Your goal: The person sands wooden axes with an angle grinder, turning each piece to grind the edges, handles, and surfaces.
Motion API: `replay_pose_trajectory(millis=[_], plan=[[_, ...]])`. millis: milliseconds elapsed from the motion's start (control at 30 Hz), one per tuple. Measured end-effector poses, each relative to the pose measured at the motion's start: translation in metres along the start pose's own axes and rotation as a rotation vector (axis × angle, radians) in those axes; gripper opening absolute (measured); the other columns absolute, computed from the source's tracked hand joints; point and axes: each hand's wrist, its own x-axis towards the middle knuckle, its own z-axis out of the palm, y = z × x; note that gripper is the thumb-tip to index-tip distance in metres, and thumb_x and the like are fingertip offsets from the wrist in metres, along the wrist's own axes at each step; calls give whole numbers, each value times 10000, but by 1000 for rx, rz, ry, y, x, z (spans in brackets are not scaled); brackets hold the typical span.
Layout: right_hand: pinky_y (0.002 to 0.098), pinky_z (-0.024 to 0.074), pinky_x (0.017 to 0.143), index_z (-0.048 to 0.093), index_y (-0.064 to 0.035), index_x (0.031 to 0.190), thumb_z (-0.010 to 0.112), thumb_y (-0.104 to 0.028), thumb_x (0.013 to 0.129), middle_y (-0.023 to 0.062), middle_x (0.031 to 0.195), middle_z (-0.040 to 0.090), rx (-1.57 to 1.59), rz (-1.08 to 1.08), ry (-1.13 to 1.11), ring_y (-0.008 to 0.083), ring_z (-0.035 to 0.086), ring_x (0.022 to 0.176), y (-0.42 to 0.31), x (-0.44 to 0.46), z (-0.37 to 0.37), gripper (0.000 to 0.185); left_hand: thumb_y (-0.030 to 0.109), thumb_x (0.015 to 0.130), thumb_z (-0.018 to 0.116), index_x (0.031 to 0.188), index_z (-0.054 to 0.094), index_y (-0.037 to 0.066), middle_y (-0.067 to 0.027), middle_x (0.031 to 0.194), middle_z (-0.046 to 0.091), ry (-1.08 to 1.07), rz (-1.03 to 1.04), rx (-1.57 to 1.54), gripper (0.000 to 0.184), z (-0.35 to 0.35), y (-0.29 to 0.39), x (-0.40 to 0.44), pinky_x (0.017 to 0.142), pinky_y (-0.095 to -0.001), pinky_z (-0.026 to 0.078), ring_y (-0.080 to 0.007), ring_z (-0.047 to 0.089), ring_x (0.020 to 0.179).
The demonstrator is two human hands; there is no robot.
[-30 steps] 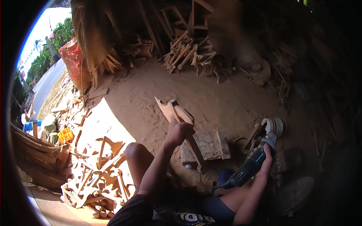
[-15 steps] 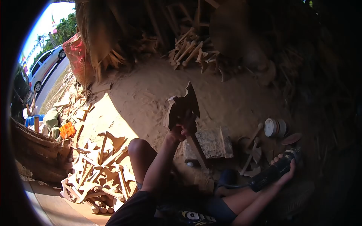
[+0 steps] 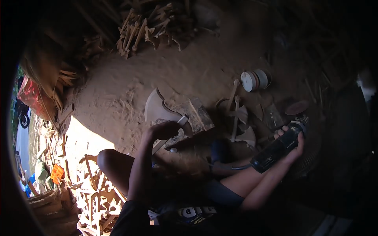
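My left hand [image 3: 165,130] is closed around a wooden axe [image 3: 156,108] near its head. The axe's broad curved blade points up and left, its pale face showing, and part of the handle emerges below my fingers. Just behind it lies a worn wooden block [image 3: 201,115] on the ground. My right hand [image 3: 295,148] grips a dark angle grinder [image 3: 271,155] over my right leg. At the tool's far end is a reddish round disc [image 3: 296,108]; whether it spins I cannot tell.
Several wooden axes [image 3: 246,136] lie right of the block, near a white tub [image 3: 249,82] on its side. A sunlit heap of wooden pieces [image 3: 98,200] is by my left leg. More pieces [image 3: 136,33] are piled at the back. An orange object [image 3: 57,174] sits far left.
My view has swung to the right. The axe in my left hand has been turned over, from its shaded face to its pale one. My right hand still holds the grinder.
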Motion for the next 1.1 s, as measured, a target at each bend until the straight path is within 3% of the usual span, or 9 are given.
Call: replay_pose_trajectory(millis=[267,467,567,667,733,833,900,967,1100], plan=[[404,470,785,507,-43,1307,566,-431,947,147,1045,578,68,-19,20,268,559,876,-13,-5,-22,533,201,990,585,973,616,23,-160,875,658,70,311,220,181,-21,62,131,791,-438,514,-308,656,851],[408,472,781,506,-19,1276,584,-438,945,153,1047,583,112,-39,-15,276,551,883,-13,-1,-21,540,118,986,621,1143,659,-49,-115,1053,731,366,-13,-680,232,-83,36,216,771,-305,574,-174,711,876],[406,473,777,516,-26,1255,589,-440,945,155,1039,587,121,-19,-2,278,549,876,-11,-2,-17,522,165,1024,577,1236,645,-16,-120,1149,727,35,-246,-651,287,-133,19,134,842,-307,587,-200,729,1023],[399,472,773,531,-32,1231,596,-436,941,159,1035,592,112,6,16,279,550,864,-6,-3,-6,502,416,1018,590,1246,682,51,-115,1126,753,-322,-490,-260,440,-171,-21,27,905,-344,561,-200,727,1030],[385,470,786,536,-27,1227,595,-435,933,164,1042,593,84,20,-12,277,552,882,-5,-1,0,506,532,972,582,1174,732,72,-108,1101,762,-215,-735,99,524,-182,-34,-52,900,-387,546,-233,729,1013],[404,482,774,532,-31,1231,617,-435,925,154,1023,600,105,56,9,283,567,856,2,2,9,514,350,1018,574,1107,673,-35,-157,1004,745,390,-761,-272,407,-143,-75,-169,865,-366,548,-228,730,934],[409,484,770,531,-30,1230,624,-436,923,151,1015,603,112,68,17,282,570,846,6,4,15,518,386,1038,548,1215,625,9,-132,1048,739,650,-843,-475,424,-97,-75,-237,717,-327,519,-203,729,853],[405,480,768,530,-26,1225,626,-438,922,152,1011,606,106,74,21,277,568,844,10,6,18,521,392,1032,553,1211,628,10,-136,1089,733,634,-1079,-540,428,-33,-78,-307,701,-313,511,-198,730,855],[388,470,775,526,-7,1197,627,-439,926,148,1029,600,7,61,-45,264,557,866,15,6,18,520,335,983,594,1186,641,16,-94,1062,714,4,-1523,-569,381,98,-63,-436,693,-358,559,-178,720,824]])
